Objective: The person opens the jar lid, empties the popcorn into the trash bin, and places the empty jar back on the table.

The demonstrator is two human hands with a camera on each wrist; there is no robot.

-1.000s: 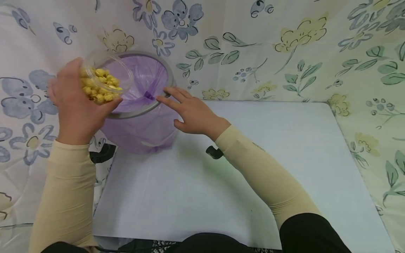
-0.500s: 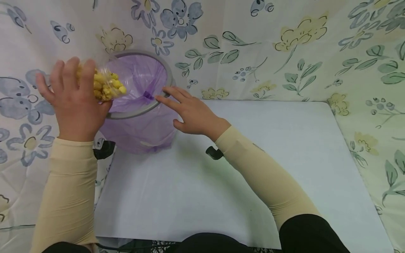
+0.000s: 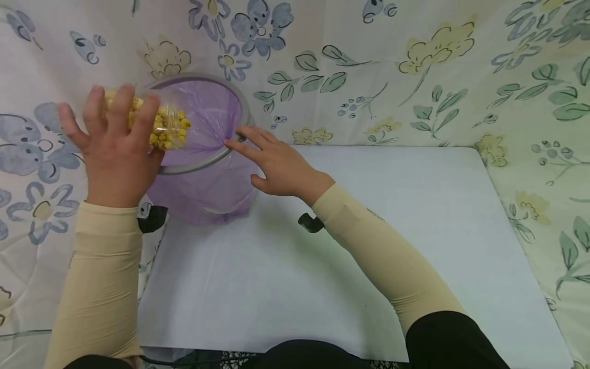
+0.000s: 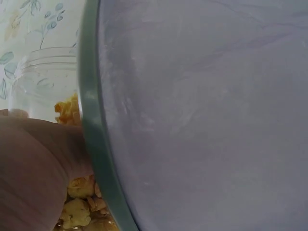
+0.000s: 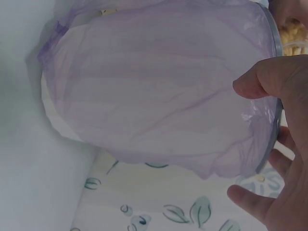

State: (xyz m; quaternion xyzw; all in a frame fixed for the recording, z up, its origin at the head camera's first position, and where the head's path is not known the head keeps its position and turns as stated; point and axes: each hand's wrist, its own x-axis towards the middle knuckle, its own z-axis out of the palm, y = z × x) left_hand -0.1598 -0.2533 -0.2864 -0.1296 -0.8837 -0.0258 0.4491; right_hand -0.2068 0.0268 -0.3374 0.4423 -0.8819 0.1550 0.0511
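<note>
My left hand (image 3: 117, 148) grips a clear plastic jar (image 3: 172, 100) of yellow popcorn (image 3: 168, 134). The jar lies tipped sideways, its mouth towards the right, over the opening of a waste bin. That bin has a grey rim (image 3: 195, 168) and a purple liner bag (image 3: 203, 197). In the left wrist view the thumb presses on the jar, and the rim hides part of it. My right hand (image 3: 292, 169) rests with extended fingers on the near right side of the rim. In the right wrist view its thumb (image 5: 262, 79) lies by the bag's outside, with the fingers spread.
A white table (image 3: 322, 277) lies under the bin and the right forearm. Floral cloth (image 3: 359, 66) hangs behind and at both sides. A dark strap piece (image 3: 311, 223) sticks out at the right wrist, another (image 3: 153, 219) at the left.
My left hand has turned the jar from leaning to nearly sideways, its mouth now pointing right over the bin, and the popcorn has shifted towards the mouth. The right hand stays on the rim.
</note>
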